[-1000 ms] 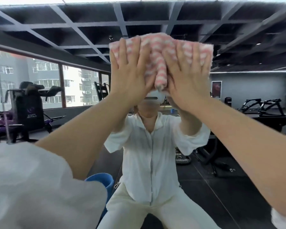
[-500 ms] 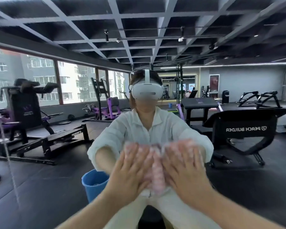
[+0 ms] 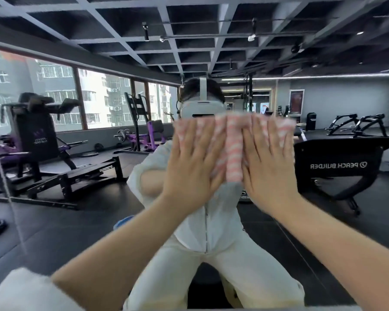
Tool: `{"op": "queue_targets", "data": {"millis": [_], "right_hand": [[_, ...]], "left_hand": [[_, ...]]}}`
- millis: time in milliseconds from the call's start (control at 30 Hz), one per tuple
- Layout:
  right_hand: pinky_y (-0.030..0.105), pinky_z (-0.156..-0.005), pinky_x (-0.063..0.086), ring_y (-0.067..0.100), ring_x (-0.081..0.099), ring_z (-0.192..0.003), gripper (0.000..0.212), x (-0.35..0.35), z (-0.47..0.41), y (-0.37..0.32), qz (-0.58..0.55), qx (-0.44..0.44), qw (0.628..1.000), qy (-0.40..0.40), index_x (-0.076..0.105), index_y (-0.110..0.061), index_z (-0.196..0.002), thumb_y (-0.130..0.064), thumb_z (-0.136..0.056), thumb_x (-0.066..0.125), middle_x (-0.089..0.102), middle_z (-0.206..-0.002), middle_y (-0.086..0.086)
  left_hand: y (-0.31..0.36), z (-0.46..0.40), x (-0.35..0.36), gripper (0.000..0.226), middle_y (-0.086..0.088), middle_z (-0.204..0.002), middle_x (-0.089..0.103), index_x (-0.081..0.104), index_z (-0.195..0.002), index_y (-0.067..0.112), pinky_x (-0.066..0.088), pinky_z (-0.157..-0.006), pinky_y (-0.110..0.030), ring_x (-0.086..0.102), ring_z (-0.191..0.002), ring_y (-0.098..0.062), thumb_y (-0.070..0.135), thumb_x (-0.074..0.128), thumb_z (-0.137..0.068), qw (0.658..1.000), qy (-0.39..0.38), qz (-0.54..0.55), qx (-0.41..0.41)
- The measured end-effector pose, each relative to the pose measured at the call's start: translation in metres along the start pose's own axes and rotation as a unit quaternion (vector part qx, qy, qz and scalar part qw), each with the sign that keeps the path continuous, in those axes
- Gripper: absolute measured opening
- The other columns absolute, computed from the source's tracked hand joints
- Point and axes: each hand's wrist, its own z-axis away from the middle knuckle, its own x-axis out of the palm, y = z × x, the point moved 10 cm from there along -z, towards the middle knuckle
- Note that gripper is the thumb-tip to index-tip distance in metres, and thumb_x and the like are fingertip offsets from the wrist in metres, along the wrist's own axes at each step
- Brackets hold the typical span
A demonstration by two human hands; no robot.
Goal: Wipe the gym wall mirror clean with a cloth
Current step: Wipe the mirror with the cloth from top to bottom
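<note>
A gym with a dark grid ceiling and a row of windows fills the wall mirror (image 3: pixel 54 221), which takes up nearly the whole view. Against the glass, about level with the reflected headset, sits the pink-and-white striped cloth (image 3: pixel 233 151), bunched into a ridge down its middle. The left hand (image 3: pixel 190 167) and right hand (image 3: pixel 268 169) lie side by side on it, fingers straight and spread, palms pressing it flat to the mirror rather than gripping. It looks soft and light, apt to ruck up and slide under the palms, so broad flat pressure across its width seems the best hold. In the reflection stand a black bench (image 3: pixel 337 167) marked PEACH BUILDER, purple machines (image 3: pixel 144 138) and a blue bucket (image 3: pixel 121 222).
</note>
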Motion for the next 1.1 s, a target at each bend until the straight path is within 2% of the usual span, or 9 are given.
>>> {"op": "queue_targets", "data": {"millis": [133, 233, 433, 533, 633, 767, 867, 967, 1100], "right_hand": [[0.057, -0.117, 0.003, 0.041, -0.002, -0.146, 0.057, 0.023, 0.125, -0.045, 0.043, -0.09, 0.994, -0.054, 0.008, 0.002, -0.151, -0.022, -0.101, 0.021, -0.004, -0.159, 0.022], [0.059, -0.115, 0.008, 0.039, 0.002, -0.147, 0.065, 0.031, 0.175, -0.074, 0.048, -0.132, 0.986, -0.092, 0.011, -0.004, -0.152, -0.032, -0.096, 0.032, 0.0, -0.16, 0.017], [0.062, -0.115, 0.002, 0.036, 0.002, -0.147, 0.061, 0.013, 0.052, -0.079, -0.017, -0.072, 0.997, -0.012, 0.017, -0.019, -0.154, -0.05, -0.102, 0.026, 0.008, -0.16, 0.006], [0.06, -0.113, 0.001, 0.039, 0.02, -0.142, 0.061, 0.008, -0.007, -0.076, -0.021, -0.014, 1.0, -0.004, 0.03, -0.017, -0.149, -0.054, -0.101, 0.018, 0.032, -0.154, 0.01], [0.06, -0.112, 0.007, 0.039, 0.03, -0.139, 0.058, 0.006, -0.007, -0.096, -0.017, -0.021, 0.999, 0.034, 0.035, -0.013, -0.147, -0.048, -0.103, 0.023, 0.038, -0.151, 0.011], [0.054, -0.118, 0.001, 0.03, -0.001, -0.148, 0.061, 0.03, 0.079, -0.151, -0.017, -0.1, 0.995, -0.002, 0.022, -0.014, -0.152, -0.041, -0.101, 0.04, 0.006, -0.162, 0.008], [0.052, -0.118, -0.006, 0.031, -0.003, -0.148, 0.066, 0.051, 0.169, -0.194, -0.004, -0.199, 0.976, -0.089, 0.012, -0.009, -0.154, -0.016, -0.093, 0.037, 0.001, -0.161, 0.011], [0.046, -0.119, -0.007, 0.028, 0.012, -0.146, 0.085, 0.063, 0.243, -0.226, -0.011, -0.29, 0.933, -0.214, 0.023, -0.013, -0.147, -0.021, -0.068, 0.053, 0.02, -0.154, 0.007], [0.04, -0.118, -0.003, 0.017, 0.033, -0.134, 0.099, 0.065, 0.28, -0.239, -0.035, -0.345, 0.89, -0.295, 0.041, -0.016, -0.14, -0.036, -0.051, 0.08, 0.044, -0.146, -0.003]], "left_hand": [[0.06, 0.11, 0.031, 0.08, -0.012, -0.158, -0.016, -0.005, -0.152, 0.011, -0.004, -0.117, -0.052, -0.009, -0.145, -0.038, 0.046, 0.031, -0.091, 0.995, -0.054, -0.007, 0.085], [0.069, 0.174, 0.04, 0.083, -0.007, -0.16, -0.01, 0.0, -0.153, 0.014, 0.001, -0.116, -0.049, -0.007, -0.146, -0.034, 0.045, 0.038, -0.085, 0.99, -0.082, 0.008, 0.117], [-0.022, 0.105, 0.013, 0.07, -0.013, -0.158, -0.001, -0.011, -0.151, 0.017, 0.004, -0.112, -0.053, -0.009, -0.144, -0.037, 0.052, 0.018, -0.097, 0.998, -0.042, -0.015, 0.052], [-0.075, 0.067, -0.008, 0.07, -0.015, -0.152, 0.013, 0.004, -0.153, 0.015, -0.005, -0.115, -0.048, 0.007, -0.14, -0.041, 0.055, 0.019, -0.097, 0.999, -0.027, -0.011, -0.026], [-0.086, 0.08, -0.012, 0.067, -0.013, -0.154, 0.007, 0.014, -0.151, 0.012, 0.002, -0.113, -0.052, 0.008, -0.139, -0.039, 0.049, 0.028, -0.097, 0.999, -0.006, 0.005, -0.035], [-0.054, 0.167, 0.019, 0.067, -0.006, -0.159, -0.017, -0.005, -0.152, 0.014, -0.006, -0.115, -0.048, -0.012, -0.145, -0.034, 0.042, 0.024, -0.099, 0.997, -0.062, 0.002, 0.039], [-0.021, 0.258, 0.049, 0.055, -0.019, -0.152, 0.028, 0.028, -0.147, 0.005, -0.003, -0.115, -0.053, -0.002, -0.145, -0.041, 0.037, 0.017, -0.103, 0.974, -0.176, -0.029, 0.14], [0.007, 0.336, 0.064, 0.046, -0.006, -0.121, 0.066, 0.07, -0.113, 0.016, -0.006, -0.117, -0.049, 0.035, -0.127, -0.036, 0.031, 0.035, -0.088, 0.915, -0.304, -0.053, 0.259], [0.016, 0.374, 0.063, 0.055, 0.01, -0.127, 0.061, 0.07, -0.113, 0.029, -0.006, -0.119, -0.042, 0.002, -0.147, -0.027, 0.037, 0.018, -0.1, 0.883, -0.343, -0.04, 0.317]]}}
